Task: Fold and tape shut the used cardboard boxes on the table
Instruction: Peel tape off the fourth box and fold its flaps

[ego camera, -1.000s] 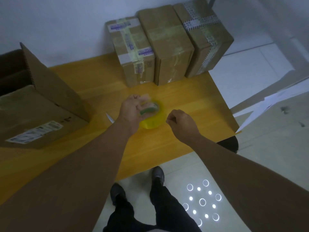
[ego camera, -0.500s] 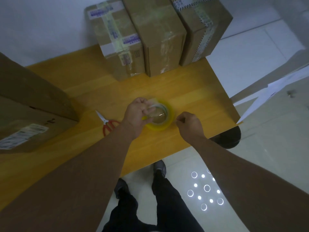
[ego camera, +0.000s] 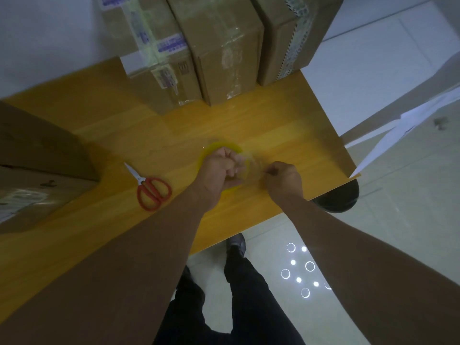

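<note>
Wooden table [ego camera: 273,125]: tape roll [ego camera: 211,151] near front edge

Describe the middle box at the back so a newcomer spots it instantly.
At the far edge of the yellow table, by the wall, three sealed boxes stand in a row. The middle box shows only clear tape on plain cardboard; the left box carries white and blue labels, the right box patterned black-and-white tape.
</note>
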